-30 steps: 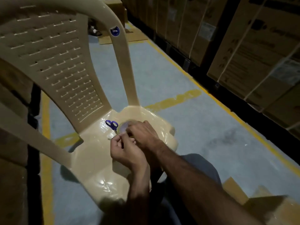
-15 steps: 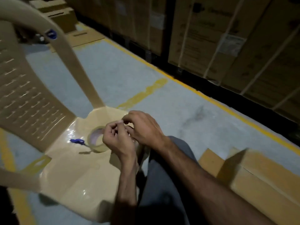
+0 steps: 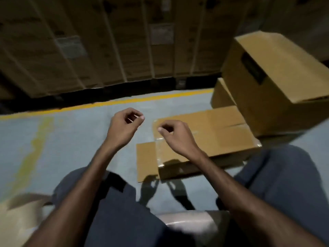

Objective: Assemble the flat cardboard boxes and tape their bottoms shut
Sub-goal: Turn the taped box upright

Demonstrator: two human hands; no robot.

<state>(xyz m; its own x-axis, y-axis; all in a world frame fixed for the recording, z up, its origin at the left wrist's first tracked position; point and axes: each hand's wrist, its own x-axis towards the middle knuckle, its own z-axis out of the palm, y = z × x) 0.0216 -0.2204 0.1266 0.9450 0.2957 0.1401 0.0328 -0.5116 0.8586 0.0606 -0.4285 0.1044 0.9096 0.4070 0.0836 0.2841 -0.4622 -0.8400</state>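
A brown cardboard box (image 3: 213,136) lies on the grey floor in front of my knees, closed flaps facing up. One flap (image 3: 146,161) sticks out at its left end. Shiny clear tape (image 3: 160,150) shows on the box's left end. My left hand (image 3: 124,127) and my right hand (image 3: 176,134) hover above that end, a little apart, each with fingers curled and thumb against fingertips. A thin strip of clear tape seems stretched between them; it is only faintly visible.
Two stacked assembled boxes (image 3: 274,73) stand at the right, close behind the low box. A wall of strapped cartons (image 3: 106,41) runs along the far side beyond a yellow floor line (image 3: 106,103). The beige plastic chair (image 3: 19,216) is at lower left.
My view has swung right from the beige chair, with its tape roll and scissors, to the box on the floor. Both hands have left the chair seat and moved apart above the box.
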